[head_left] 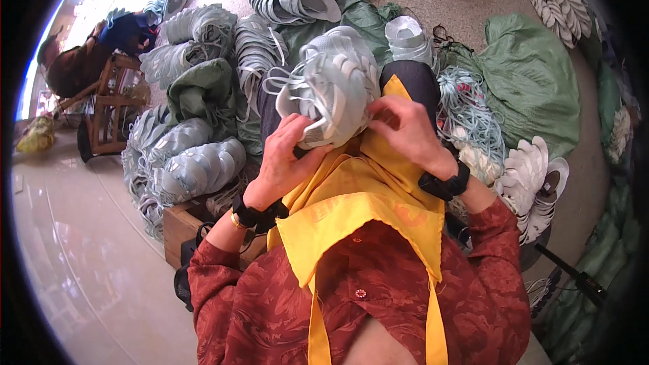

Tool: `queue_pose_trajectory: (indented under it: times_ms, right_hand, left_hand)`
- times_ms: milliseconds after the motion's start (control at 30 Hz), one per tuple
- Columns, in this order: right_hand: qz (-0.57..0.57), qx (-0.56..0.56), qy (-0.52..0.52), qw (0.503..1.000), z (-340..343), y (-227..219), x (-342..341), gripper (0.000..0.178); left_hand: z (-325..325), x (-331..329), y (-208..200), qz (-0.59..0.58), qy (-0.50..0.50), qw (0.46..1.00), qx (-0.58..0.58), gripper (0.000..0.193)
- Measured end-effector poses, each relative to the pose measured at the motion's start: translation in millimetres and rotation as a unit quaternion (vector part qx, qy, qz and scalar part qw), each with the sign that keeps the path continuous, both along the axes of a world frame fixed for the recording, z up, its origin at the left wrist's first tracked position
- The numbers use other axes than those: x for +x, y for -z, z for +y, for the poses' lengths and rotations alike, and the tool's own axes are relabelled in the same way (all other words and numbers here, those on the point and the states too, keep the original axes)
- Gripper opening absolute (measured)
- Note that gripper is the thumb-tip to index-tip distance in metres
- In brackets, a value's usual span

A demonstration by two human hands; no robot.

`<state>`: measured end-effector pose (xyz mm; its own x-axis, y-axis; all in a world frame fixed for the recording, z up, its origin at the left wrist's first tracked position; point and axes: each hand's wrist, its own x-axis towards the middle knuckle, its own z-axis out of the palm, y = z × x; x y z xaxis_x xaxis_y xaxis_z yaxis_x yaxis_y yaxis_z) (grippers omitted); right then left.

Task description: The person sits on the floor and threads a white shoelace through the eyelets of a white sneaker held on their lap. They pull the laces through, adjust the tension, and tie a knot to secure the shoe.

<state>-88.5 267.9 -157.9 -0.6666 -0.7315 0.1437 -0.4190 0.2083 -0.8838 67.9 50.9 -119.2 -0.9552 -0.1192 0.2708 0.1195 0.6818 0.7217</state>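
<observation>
A pale grey-blue shoe upper (329,98) with loose laces lies over my lap, on top of a bundle of similar uppers. My left hand (284,162) grips its near left edge, the thumb underneath and the fingers curled over the side. Close against the right side of the upper is my right hand (409,134), its thumb and fingertips drawn together in a pinch. What sits between those fingertips is too small to make out. A yellow apron (358,182) covers my lap beneath the uppers.
Nested stacks of uppers (203,169) lie at the left, beside a wooden box (179,230). On the right are a tangle of pale blue laces (470,108), a green sack (534,88) and white uppers (524,176). A wooden chair (118,105) stands far left.
</observation>
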Motion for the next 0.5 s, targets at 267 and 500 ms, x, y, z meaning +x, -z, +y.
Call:
queue_pose_trajectory:
  times_ms: [267, 500]
  right_hand:
    - [-0.016, 0.015, 0.023, 0.999, -5, 21, -4, 0.042]
    - [-0.063, 0.07, 0.031, 0.995, -12, 12, -5, 0.051]
  left_hand:
    - [-9, 13, -3, -0.016, -0.068, 0.94, 0.334, 0.027]
    - [-19, 20, 7, -0.033, -0.06, 0.938, 0.339, 0.032]
